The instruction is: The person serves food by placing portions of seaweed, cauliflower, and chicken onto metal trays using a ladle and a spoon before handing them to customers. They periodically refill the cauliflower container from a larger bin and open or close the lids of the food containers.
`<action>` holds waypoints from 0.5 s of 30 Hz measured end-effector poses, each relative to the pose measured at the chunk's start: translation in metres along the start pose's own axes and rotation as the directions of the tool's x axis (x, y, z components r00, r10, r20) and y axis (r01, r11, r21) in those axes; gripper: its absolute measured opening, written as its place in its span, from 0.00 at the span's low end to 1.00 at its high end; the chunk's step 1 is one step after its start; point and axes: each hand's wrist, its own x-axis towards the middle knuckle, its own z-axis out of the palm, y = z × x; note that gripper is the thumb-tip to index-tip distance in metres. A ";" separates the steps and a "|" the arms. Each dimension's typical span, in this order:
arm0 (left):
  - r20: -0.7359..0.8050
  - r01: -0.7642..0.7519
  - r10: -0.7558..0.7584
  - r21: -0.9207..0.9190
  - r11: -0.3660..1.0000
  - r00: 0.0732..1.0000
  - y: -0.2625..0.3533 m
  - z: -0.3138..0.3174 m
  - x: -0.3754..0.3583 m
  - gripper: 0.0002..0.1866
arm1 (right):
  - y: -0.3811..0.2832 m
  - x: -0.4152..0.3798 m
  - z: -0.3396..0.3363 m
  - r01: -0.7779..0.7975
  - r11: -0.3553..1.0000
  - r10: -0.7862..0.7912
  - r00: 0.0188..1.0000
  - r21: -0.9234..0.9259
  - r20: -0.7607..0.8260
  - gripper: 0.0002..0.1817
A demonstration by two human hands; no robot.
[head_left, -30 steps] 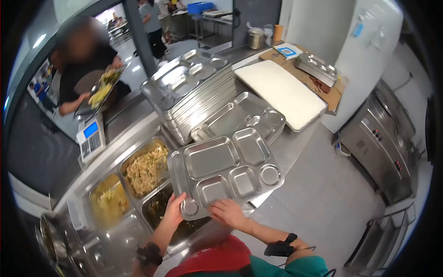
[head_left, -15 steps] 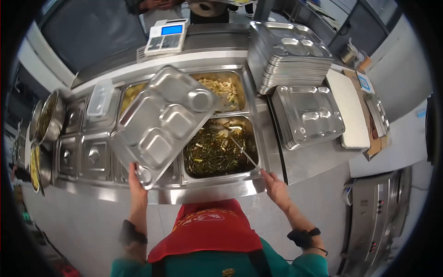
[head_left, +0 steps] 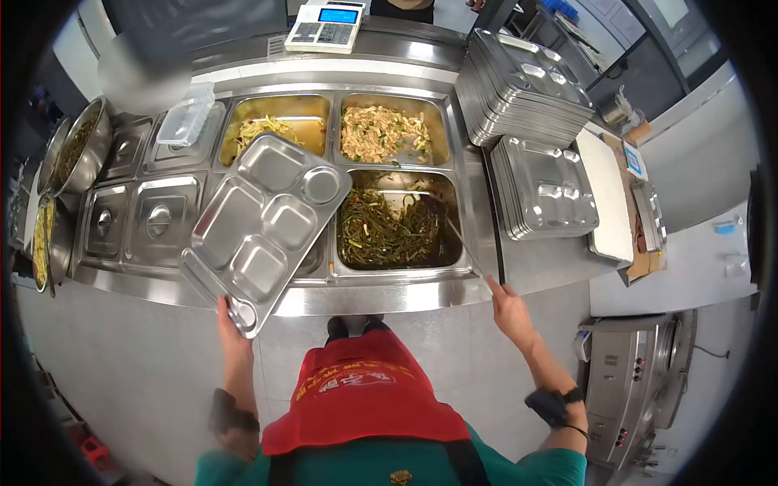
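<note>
Steel serving tabletop [head_left: 381, 301] with food wells. Compartment tray [head_left: 263, 227] held tilted over wells, gripped by left hand [head_left: 231, 328] at one near corner only; risk: tray tips or slips. Green vegetable pan [head_left: 391, 228] beside tray. Right hand [head_left: 510, 312] closed on thin utensil handle [head_left: 466, 255] reaching into pan; risk: greens spill onto rim.

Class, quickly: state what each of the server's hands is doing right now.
Left hand: closed on the corner of the compartment tray, holding it above the counter.
Right hand: closed on the utensil handle that reaches into the pan of dark greens.
</note>
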 end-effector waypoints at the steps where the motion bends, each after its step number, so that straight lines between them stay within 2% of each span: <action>1: 0.028 0.024 -0.024 0.002 1.000 0.999 -0.004 0.001 0.000 0.22 | 0.005 0.008 0.007 -0.026 1.000 0.026 0.999 0.012 -0.022 0.23; 2: 0.055 0.047 -0.047 0.004 0.999 0.997 -0.011 0.001 0.003 0.22 | 0.011 0.009 0.017 -0.001 1.000 0.002 0.999 0.013 -0.035 0.22; 5: 0.079 0.096 -0.098 0.021 0.995 0.992 -0.024 0.028 -0.013 0.23 | 0.008 -0.017 0.008 -0.179 0.955 0.151 0.980 0.238 0.129 0.22; 6: 0.078 0.092 -0.094 0.029 0.995 0.993 -0.028 0.031 -0.015 0.23 | -0.014 -0.023 -0.017 -0.537 0.756 0.365 0.821 0.375 0.439 0.23; 9: 0.101 0.089 -0.090 0.014 0.996 0.991 -0.044 0.039 -0.019 0.22 | -0.021 -0.030 -0.024 -0.725 0.450 0.277 0.668 0.521 0.691 0.22; 11: 0.104 0.098 -0.096 -0.013 0.995 0.990 -0.053 0.063 -0.027 0.21 | -0.023 -0.018 -0.013 -0.756 0.238 0.186 0.651 0.609 0.736 0.23; 12: 0.171 0.125 -0.114 -0.056 0.991 0.979 -0.058 0.070 -0.024 0.21 | -0.020 -0.012 -0.004 -0.766 0.148 0.144 0.642 0.625 0.753 0.24; 13: 0.151 0.100 -0.094 -0.037 0.994 0.984 -0.062 0.075 -0.024 0.21 | -0.017 -0.009 0.001 -0.773 0.052 0.101 0.635 0.633 0.766 0.24; 15: 0.111 0.051 -0.051 0.002 0.999 0.993 -0.071 0.088 -0.029 0.21 | -0.014 -0.021 -0.007 -0.762 -0.032 0.110 0.641 0.647 0.760 0.24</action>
